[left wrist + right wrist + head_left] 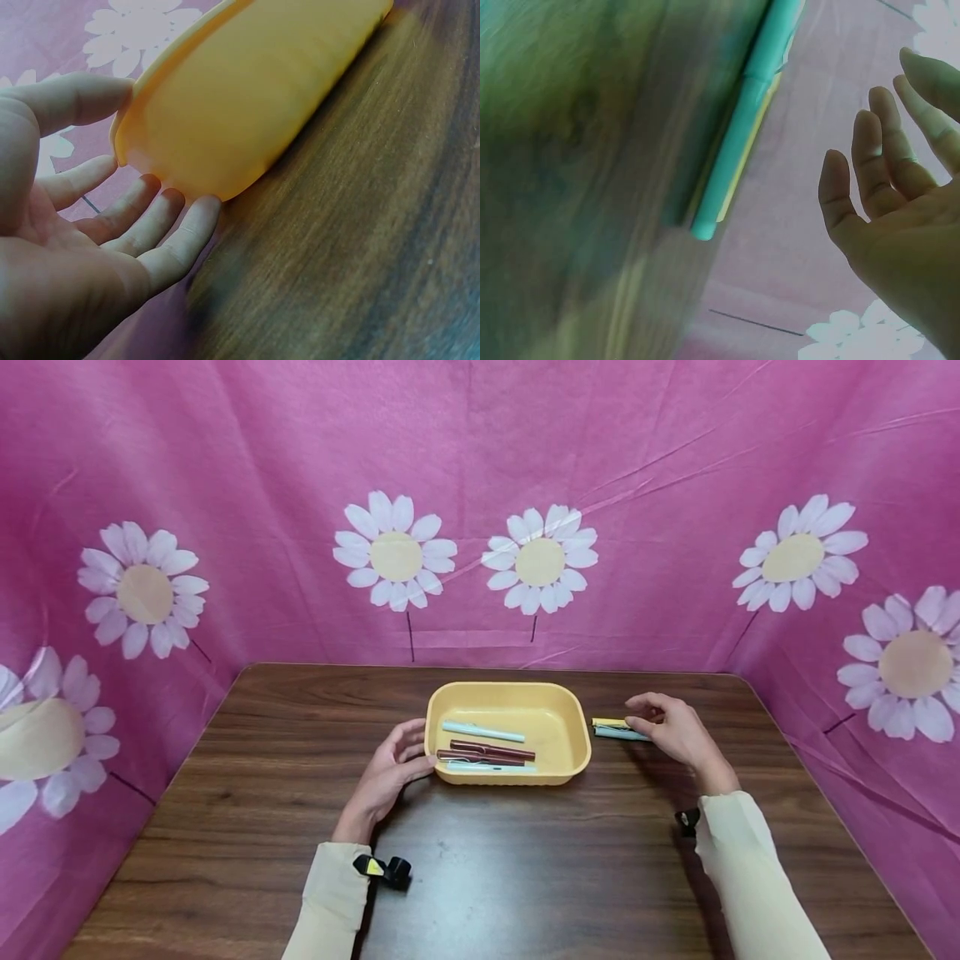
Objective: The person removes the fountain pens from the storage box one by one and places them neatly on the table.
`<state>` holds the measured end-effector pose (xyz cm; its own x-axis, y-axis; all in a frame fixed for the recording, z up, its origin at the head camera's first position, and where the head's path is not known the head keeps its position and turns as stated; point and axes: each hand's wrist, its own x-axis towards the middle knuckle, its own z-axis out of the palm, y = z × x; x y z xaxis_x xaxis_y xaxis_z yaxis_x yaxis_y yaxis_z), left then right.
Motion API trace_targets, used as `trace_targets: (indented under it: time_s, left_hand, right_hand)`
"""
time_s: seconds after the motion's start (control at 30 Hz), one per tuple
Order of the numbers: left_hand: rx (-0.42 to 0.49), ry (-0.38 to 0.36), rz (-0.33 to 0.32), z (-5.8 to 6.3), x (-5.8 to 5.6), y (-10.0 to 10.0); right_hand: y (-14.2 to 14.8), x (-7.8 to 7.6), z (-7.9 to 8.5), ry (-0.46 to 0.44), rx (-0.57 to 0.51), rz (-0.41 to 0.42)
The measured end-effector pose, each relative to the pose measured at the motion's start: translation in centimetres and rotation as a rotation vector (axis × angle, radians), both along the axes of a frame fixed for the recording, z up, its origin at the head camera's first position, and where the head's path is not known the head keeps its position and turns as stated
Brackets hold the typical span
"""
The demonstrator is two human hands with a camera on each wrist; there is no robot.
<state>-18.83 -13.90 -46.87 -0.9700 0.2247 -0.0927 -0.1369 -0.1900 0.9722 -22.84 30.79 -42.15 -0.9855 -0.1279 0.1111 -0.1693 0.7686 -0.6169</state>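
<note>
A yellow plastic tray (551,768) stands on the table, holding a light blue pen (483,731), two dark red pens and a pale pen (491,768) along its near side. At the tray's left end, my left hand (388,772) touches the outer wall with its fingertips, fingers loosely extended and thumb at the rim. Just right of the tray lie a teal pen (735,142) and a yellow pen (609,722) side by side. My right hand (678,732) hovers by their right end, its fingers relaxed and apart from the pens in the right wrist view.
The dark wooden table (480,868) reaches back to a pink cloth (480,443) printed with white daisies, which also rises on both sides. Each wrist wears a small black camera (393,870).
</note>
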Motion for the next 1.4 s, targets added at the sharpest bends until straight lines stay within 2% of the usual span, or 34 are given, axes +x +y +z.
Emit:
trace_targets:
  time_s: [0.33,0.63,0.87,1.4]
  left_hand:
    - [0.000,0.005,0.000,0.1,0.0,0.0]
    - [-0.018,0.008,-0.007,0.1,0.0,0.0]
    - [-0.023,0.012,-0.008,0.2,0.1,0.0]
    - [-0.015,-0.004,0.006,0.3,0.1,-0.1]
  right_hand:
    - [-2.3,0.6,1.6,0.112,-0.057,0.019]
    - [-5.1,0.8,2.5,0.170,-0.101,0.069]
    - [-7.3,1.1,2.7,0.161,-0.146,0.102]
    - [-11.8,1.1,2.1,0.058,-0.268,0.198]
